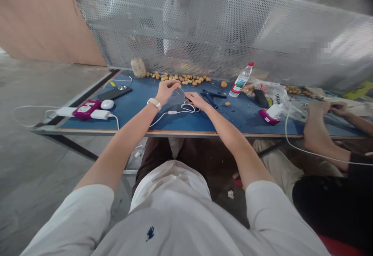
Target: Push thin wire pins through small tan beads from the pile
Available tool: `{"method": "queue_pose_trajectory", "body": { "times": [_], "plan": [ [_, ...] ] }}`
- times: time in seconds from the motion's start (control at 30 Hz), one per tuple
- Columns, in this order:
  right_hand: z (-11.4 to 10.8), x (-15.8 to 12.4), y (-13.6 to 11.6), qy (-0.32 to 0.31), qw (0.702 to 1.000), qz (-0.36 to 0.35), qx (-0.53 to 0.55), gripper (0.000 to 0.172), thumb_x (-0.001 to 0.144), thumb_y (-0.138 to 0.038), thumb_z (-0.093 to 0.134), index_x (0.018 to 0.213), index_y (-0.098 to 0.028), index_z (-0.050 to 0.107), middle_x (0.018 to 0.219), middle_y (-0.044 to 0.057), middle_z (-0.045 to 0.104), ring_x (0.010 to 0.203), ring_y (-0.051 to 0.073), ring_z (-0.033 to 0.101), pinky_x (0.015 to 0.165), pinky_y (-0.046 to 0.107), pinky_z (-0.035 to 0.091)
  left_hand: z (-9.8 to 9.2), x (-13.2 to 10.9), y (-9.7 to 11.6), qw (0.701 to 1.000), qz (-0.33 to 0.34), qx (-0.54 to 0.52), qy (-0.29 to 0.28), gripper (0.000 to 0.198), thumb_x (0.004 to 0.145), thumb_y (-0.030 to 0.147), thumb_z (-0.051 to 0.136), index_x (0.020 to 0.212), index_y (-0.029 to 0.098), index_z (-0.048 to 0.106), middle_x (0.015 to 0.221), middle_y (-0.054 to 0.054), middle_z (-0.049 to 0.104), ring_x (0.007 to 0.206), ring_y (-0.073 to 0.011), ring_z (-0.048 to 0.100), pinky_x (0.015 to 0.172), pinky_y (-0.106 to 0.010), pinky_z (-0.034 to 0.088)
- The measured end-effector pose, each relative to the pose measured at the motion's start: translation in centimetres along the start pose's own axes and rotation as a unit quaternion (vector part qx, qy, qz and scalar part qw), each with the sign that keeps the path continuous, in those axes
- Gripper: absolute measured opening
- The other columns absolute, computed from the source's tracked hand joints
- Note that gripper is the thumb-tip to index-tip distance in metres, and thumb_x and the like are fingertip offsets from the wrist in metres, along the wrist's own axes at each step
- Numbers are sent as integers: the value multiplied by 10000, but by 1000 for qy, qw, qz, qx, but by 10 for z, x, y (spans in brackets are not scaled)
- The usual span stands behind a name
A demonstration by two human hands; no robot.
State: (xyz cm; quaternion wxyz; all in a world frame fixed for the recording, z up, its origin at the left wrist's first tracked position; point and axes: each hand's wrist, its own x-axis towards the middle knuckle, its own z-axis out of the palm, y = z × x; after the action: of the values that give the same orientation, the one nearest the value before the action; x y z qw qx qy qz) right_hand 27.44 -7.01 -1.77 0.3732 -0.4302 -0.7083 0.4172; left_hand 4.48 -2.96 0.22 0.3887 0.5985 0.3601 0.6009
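My left hand (167, 89), with a pale watch on its wrist, is raised a little over the blue table (140, 104) and pinches a small orange bead (179, 86) between its fingertips. My right hand (196, 100) rests on the table with fingers closed around a thin wire or needle that runs up toward the bead; what exactly it grips is too small to name. A white cable (175, 112) loops under both hands. A row of orange beads (183, 79) lies just beyond my hands.
A plastic water bottle (241, 79) stands at the back right, blue pliers (212, 96) beside my right hand. A dark phone (114, 93), a pink box (86, 108) and white chargers lie at the left. Another person's hands (326, 110) work at the right. A perforated metal screen (221, 26) backs the table.
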Motion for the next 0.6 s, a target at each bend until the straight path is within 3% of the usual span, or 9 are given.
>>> {"method": "queue_pose_trajectory", "body": {
  "times": [0.17,0.47,0.6],
  "plan": [
    [2,-1,-6,-1,1000,6,-23,717,1203,-916,784,946,-269,612,585,-100,451,473,118,367,459,266,294,-1,-5,7,1000,-5,5,12,142,991,256,1020,941,217,893,1014,-103,949,1023,-265,909,1078,-451,781],
    [2,-5,-6,-6,1000,-13,-16,680,1259,-862,729,969,-252,654,608,-103,420,498,120,347,478,268,300,-2,-4,5,1000,-13,3,20,142,1027,133,933,921,224,904,995,-72,946,964,-234,891,1088,-444,769],
    [1,-4,-5,-14,1000,-15,-15,665,1280,-846,692,981,-254,644,607,-111,407,500,120,337,479,266,301,-2,-5,5,1000,-12,3,1,101,1011,158,947,945,235,940,1014,-72,963,970,-239,890,1081,-433,787]
  ]
}}
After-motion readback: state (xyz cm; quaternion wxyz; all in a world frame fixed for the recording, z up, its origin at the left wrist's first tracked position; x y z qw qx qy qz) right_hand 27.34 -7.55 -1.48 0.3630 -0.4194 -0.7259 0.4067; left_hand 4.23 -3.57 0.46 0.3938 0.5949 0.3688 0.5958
